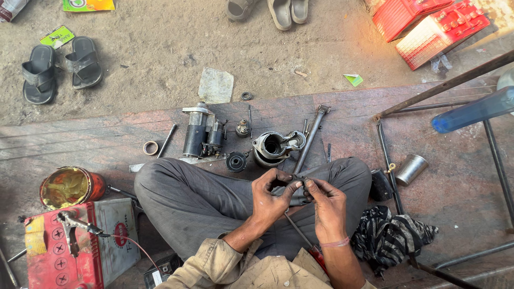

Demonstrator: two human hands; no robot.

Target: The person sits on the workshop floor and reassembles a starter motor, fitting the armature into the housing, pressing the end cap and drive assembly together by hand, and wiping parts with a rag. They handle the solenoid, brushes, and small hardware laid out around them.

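Observation:
I sit cross-legged in grey trousers on a reddish wooden floor. My left hand (pixel 273 195) and my right hand (pixel 327 206) meet above my lap, both pinching a small dark metal part (pixel 297 183) between the fingertips. The part is too small and too covered to name. Just beyond my knees lie a starter motor body (pixel 199 131), an open metal housing (pixel 273 147), a small black pulley (pixel 236 161) and a long metal rod (pixel 311 136).
An open tin of yellow grease (pixel 68 187) and a red-and-white battery (pixel 75 243) with a clamp sit at the left. A steel cup (pixel 411 169), a striped rag (pixel 393 235) and metal frame rods (pixel 444 85) are at the right. Sandals (pixel 59 67) and red battery cases (pixel 431 24) lie on the dirt.

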